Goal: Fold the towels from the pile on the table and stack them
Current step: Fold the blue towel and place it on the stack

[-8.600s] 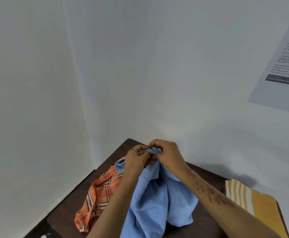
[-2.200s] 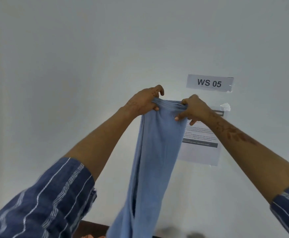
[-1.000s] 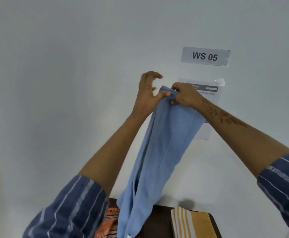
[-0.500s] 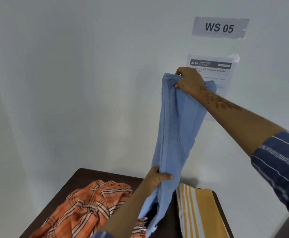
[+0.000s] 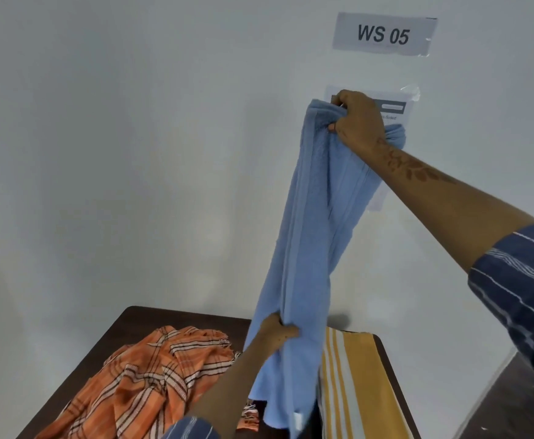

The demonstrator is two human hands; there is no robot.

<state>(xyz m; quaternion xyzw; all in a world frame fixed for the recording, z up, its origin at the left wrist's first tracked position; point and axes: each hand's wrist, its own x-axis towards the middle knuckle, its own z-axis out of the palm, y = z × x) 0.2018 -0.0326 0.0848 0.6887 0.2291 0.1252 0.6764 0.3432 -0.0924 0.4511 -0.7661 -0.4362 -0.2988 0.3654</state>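
Observation:
A long light-blue towel (image 5: 313, 236) hangs lengthwise in the air above the table. My right hand (image 5: 357, 120) grips its bunched top end high up, in front of the wall notice. My left hand (image 5: 275, 332) grips the towel low down, just above the table, with the thumb over the cloth. The towel's bottom end trails down past that hand. A crumpled orange plaid towel (image 5: 139, 381) lies on the left of the dark table (image 5: 139, 318). A folded yellow towel with white stripes (image 5: 357, 384) lies flat on the right side.
The table stands in a corner against white walls. A sign reading WS 05 (image 5: 384, 34) and a taped paper notice (image 5: 392, 109) are on the wall behind the blue towel. A dark floor strip (image 5: 510, 403) shows at the lower right.
My left hand let go of the towel's top and slid down to grip its lower part. My right hand keeps the top end raised. The view tilted down, showing the table.

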